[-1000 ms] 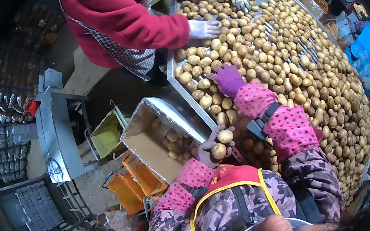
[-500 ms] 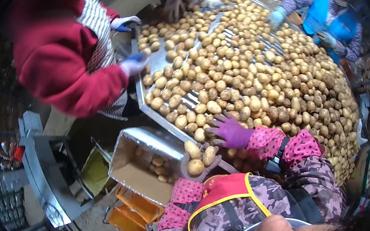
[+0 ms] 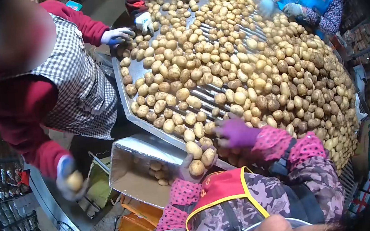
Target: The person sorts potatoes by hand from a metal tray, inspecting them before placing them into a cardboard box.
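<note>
**Left hand full at the box edge, right hand on the pile**

Left hand: cupped palm up and closed round three potatoes, which sit stacked in the fingers. It is just off the near rim of the sorting table, beside the open cardboard box rather than over it. The box has a foil-like lining and a few potatoes in the bottom.

Right hand, in a purple glove: palm down on the potato pile near the table's edge, fingers stretched toward the left. It is motion-blurred, so whether anything is under the palm cannot be told.

Judgement on doing this step well:
- Three looks like the limit for that cupped hand. The top potato rides high and is the likely one to roll off, so a fourth should not be added.
- The load needs to be fully over the box opening before the fingers loosen; at the rim a potato could bounce to the floor or into the orange crates below.
- Low release is better, since the box is nearly empty and a long fall means bruising.
- The right hand should pick from the edge rows, where reach is short.

A co-worker in a checked apron stands just to the left, and that person's hand holds a potato near the box, so the space there is tight.
</note>
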Demonstrator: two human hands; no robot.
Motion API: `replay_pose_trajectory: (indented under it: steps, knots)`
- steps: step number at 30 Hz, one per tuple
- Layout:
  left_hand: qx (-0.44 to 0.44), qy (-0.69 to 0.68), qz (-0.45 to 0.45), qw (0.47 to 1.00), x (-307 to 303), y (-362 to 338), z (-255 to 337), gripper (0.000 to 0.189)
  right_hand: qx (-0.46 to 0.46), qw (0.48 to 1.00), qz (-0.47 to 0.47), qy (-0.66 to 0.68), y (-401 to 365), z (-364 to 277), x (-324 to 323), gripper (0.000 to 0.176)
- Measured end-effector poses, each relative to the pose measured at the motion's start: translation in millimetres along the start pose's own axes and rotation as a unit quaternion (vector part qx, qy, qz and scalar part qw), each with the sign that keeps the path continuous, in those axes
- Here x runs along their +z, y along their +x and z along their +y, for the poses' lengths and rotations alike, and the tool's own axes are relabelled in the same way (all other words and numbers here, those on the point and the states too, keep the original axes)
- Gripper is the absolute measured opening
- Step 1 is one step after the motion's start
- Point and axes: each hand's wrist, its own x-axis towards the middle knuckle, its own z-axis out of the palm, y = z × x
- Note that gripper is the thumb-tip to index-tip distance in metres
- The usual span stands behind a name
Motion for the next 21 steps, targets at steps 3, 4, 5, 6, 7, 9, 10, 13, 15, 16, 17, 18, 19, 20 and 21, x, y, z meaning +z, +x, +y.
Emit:
replay_pose_trajectory:
  steps: [3,4,5,6,7,9,10,13,15,16,17,18,19,20,21]
  knots:
    - [0.011,0.026,0.080,0.996,-6,-1,-1,0.067,0.006,0.969,0.246,-0.040,-11,32,-38,0.044]
    - [0.021,0.049,0.096,0.994,-9,-2,-3,0.070,0.052,0.967,0.221,-0.115,-6,61,-31,0.045]
    - [0.027,0.075,0.106,0.991,-10,1,-4,0.074,0.101,0.955,0.200,-0.193,1,87,-23,0.046]
    - [0.030,0.077,0.103,0.991,-6,2,-5,0.071,0.096,0.962,0.206,-0.149,7,94,-22,0.047]
    - [0.029,0.083,0.099,0.991,-2,5,-6,0.071,0.091,0.967,0.212,-0.106,13,101,-21,0.047]
    - [0.023,0.096,0.093,0.991,6,6,-5,0.072,0.085,0.972,0.214,0.044,19,87,-23,0.050]
    - [0.023,0.084,0.068,0.994,6,6,-5,0.073,0.083,0.963,0.209,0.146,13,68,-24,0.052]
    - [-0.002,0.026,-0.028,0.999,14,5,-7,0.072,0.106,0.905,0.098,0.400,-13,-8,-18,0.064]
    - [0.009,0.021,0.008,1.000,-9,10,-6,0.064,0.003,0.954,0.089,0.285,-20,-20,34,0.062]
    - [0.030,0.047,0.016,0.998,-4,8,-6,0.064,-0.020,0.954,0.103,0.281,-25,-37,40,0.060]
    - [0.054,0.074,0.024,0.996,0,6,-7,0.063,-0.046,0.953,0.116,0.277,-27,-50,41,0.058]
    - [0.064,0.060,0.077,0.993,17,5,-5,0.064,-0.036,0.932,0.095,0.347,-27,-52,40,0.058]
    - [0.076,0.102,0.069,0.989,34,-7,-11,0.058,-0.041,0.907,0.072,0.412,-25,-38,50,0.057]
    - [0.089,0.144,0.061,0.984,78,-17,-15,0.052,0.026,0.885,0.075,0.458,-28,-37,48,0.050]
    - [0.095,0.073,-0.003,0.993,57,-19,-11,0.054,0.056,0.881,0.089,0.461,-24,-43,39,0.048]
